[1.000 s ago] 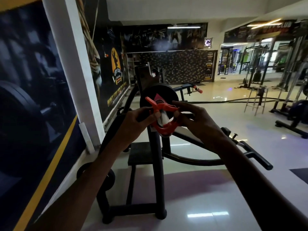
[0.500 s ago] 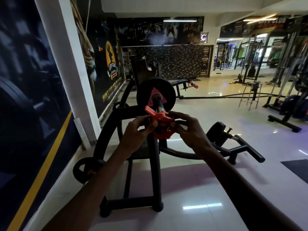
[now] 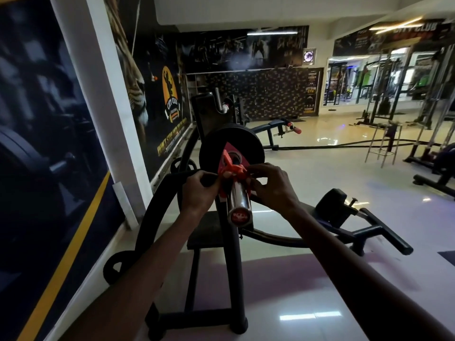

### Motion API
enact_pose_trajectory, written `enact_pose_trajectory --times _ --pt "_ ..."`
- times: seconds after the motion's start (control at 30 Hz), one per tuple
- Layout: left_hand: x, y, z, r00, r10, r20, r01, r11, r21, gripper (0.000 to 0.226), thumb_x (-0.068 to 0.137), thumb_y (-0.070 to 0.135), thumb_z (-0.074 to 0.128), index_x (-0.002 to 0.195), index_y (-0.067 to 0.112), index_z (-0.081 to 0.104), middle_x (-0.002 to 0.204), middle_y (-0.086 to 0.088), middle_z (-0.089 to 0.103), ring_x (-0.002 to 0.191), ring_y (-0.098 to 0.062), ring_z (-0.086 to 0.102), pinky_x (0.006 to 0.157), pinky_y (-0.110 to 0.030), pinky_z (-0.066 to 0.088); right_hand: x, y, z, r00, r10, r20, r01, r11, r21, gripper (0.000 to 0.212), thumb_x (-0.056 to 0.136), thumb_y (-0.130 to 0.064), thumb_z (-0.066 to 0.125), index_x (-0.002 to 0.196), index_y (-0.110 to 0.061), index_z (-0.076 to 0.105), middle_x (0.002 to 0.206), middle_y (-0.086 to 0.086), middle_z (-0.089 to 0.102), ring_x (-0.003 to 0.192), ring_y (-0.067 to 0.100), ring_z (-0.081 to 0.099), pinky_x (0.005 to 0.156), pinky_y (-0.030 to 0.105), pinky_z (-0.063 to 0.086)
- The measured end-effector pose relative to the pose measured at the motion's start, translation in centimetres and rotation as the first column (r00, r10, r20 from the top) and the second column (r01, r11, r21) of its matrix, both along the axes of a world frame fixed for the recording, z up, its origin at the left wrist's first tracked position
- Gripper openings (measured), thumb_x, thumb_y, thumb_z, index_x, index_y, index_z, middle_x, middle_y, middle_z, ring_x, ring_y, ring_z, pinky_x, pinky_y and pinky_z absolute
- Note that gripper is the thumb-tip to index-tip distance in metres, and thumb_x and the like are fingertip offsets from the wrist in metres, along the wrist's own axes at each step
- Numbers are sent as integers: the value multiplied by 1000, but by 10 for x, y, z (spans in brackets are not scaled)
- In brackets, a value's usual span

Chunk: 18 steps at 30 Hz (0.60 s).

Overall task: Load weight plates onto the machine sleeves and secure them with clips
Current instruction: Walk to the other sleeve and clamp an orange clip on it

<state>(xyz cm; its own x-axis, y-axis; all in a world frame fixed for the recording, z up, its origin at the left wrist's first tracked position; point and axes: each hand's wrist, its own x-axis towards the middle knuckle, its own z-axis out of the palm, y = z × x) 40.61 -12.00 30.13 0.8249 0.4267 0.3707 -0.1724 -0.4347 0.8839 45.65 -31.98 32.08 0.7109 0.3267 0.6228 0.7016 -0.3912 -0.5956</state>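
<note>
A black weight plate (image 3: 248, 146) with a red triangle mark sits on the chrome sleeve (image 3: 238, 198) of a black machine, whose end cap points toward me. An orange clip (image 3: 230, 169) is around the sleeve, partway along it and a short gap in front of the plate. My left hand (image 3: 200, 190) pinches the clip's left side. My right hand (image 3: 272, 185) pinches its right side. The clip's lever sticks up at the left.
The machine's black frame (image 3: 236, 279) and curved arms stand in front of me, with a handle bar (image 3: 384, 236) to the right. A mural wall runs along the left. A bench, battle rope, stool (image 3: 384, 146) and cable racks stand across the glossy floor.
The clip went from in front of the sleeve's end onto the sleeve and has slid along it toward the plate. Both hands moved forward with it.
</note>
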Motion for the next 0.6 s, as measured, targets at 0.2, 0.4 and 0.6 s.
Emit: enact_pose_trajectory --times 0.2,0.4,0.6 --pt "70 16 10 997 76 -35 -75 997 20 40 74 51 92 95 20 76 93 -4 81 87 -21 80 82 -47 66 62 25 6 999 35 -12 -36 998 -52 30 96 -8 64 125 -16 71 110 6 70 77 4 66 68 12 55" --pt "92 11 26 986 123 -112 -124 992 -6 53 75 72 78 90 21 75 87 0 77 86 -18 77 78 -38 65 92 46 3 999 47 9 -47 996 72 18 95 -3 65 109 -5 76 84 3 69 57 -9 61 54 6 45" --pt "104 -6 51 957 195 -216 -213 975 -66 68 85 83 55 66 18 51 69 1 52 64 -11 51 55 -23 36 105 46 -1 997 58 47 -62 995 84 17 92 4 67 106 0 77 84 -2 64 66 -19 60 56 0 41"
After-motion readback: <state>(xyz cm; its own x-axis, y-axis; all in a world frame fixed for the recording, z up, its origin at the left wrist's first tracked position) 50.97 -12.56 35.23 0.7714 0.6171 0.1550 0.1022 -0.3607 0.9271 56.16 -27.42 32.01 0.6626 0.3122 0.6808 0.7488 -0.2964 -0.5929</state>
